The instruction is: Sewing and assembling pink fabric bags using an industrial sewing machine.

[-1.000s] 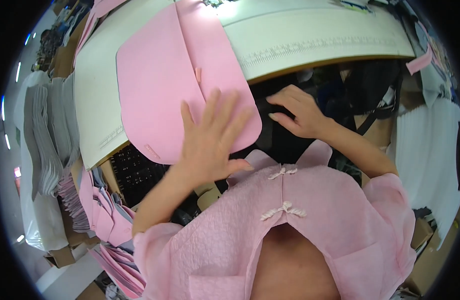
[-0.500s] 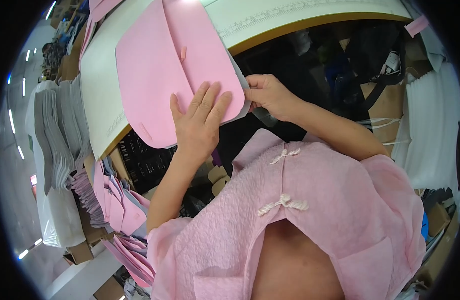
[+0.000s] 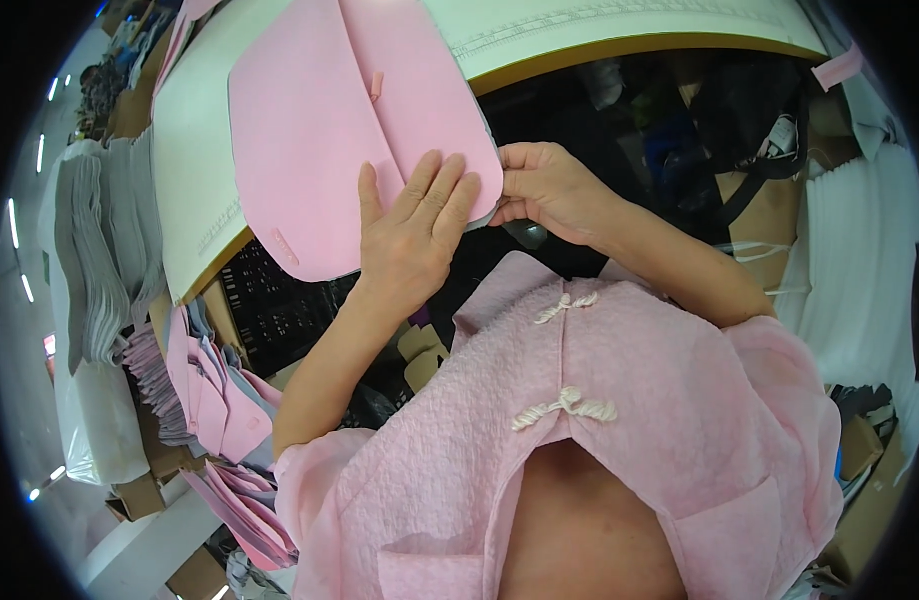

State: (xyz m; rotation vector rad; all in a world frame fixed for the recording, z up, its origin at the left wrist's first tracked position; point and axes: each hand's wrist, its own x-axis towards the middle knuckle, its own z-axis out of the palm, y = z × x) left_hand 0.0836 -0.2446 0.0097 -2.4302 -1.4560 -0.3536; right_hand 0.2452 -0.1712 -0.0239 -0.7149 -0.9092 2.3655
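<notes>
A flat pink pouch with rounded corners lies on the white table, its near edge hanging past the table's edge. A slanting flap edge crosses it, with a small pink tab on it. My left hand rests flat on the near part of the pouch, fingers outstretched. At the pouch's near right corner, my right hand pinches the rim between thumb and fingers; the fingertips are partly hidden. A thin grey layer shows under the pink along the right edge.
The white table has ruler markings and a yellowish edge. On the left are a stack of grey sheets and several pink-and-grey pieces. White foam sheets stand at the right. A black bag and cardboard lie beyond my right arm.
The pouch has shifted slightly right and turned a little, with my left hand moving along on it. Less of the grey layer shows at the right edge. My right hand still pinches the corner.
</notes>
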